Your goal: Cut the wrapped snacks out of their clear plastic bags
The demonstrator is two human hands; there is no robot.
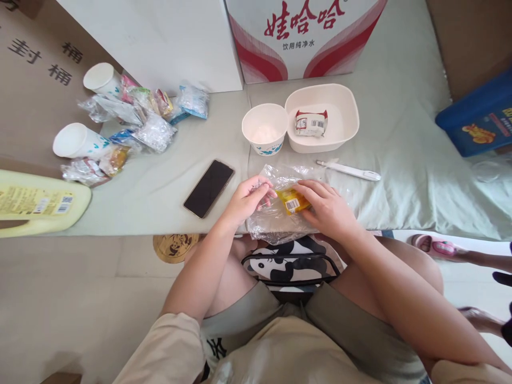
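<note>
Near the table's front edge, my right hand (328, 207) has its fingers closed over a small yellow packet (291, 203) with a barcode. The packet lies on or inside a crinkled clear plastic bag (264, 221); I cannot tell which. Just left of the packet, my left hand (253, 196) pinches some of the clear plastic. A white utility knife (354, 171) rests behind my right hand. Farther back stand a white paper cup (264, 125) and a white rectangular bowl (346, 120). In the bowl lies a red and white wrapped packet (311, 124).
A black phone (209, 188) lies left of my hands. At the left are two toppled paper cups (74, 140), several wrapped snacks (154, 130) and a yellow jug (48, 202). A red and white carton (304, 42) stands behind; a blue container (480, 114) is at right.
</note>
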